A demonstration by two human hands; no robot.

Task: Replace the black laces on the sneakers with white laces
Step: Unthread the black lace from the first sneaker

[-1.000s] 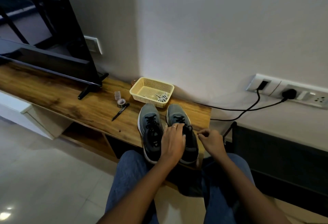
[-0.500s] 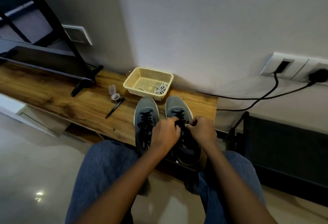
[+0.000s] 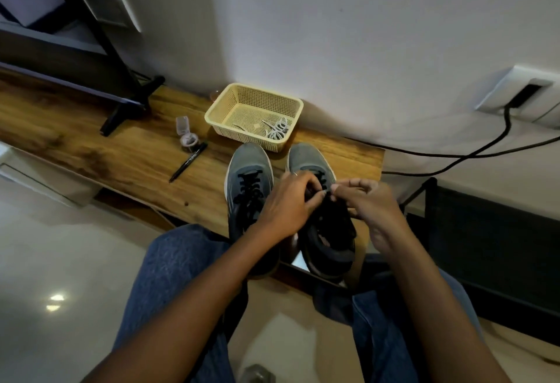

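Pinched the black lace (image 3: 326,195) between left hand (image 3: 288,203) and right hand (image 3: 365,200) over the right sneaker (image 3: 321,216). Risked tightening the knot if tugged unevenly.

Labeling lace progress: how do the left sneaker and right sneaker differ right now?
The left sneaker is untouched, its black laces in plain view; the right sneaker has the left hand and right hand pinching at its laces. The left sneaker's upper is mostly visible; the hands hide the middle of the right sneaker. Both are grey, black-laced, toes toward the basket.
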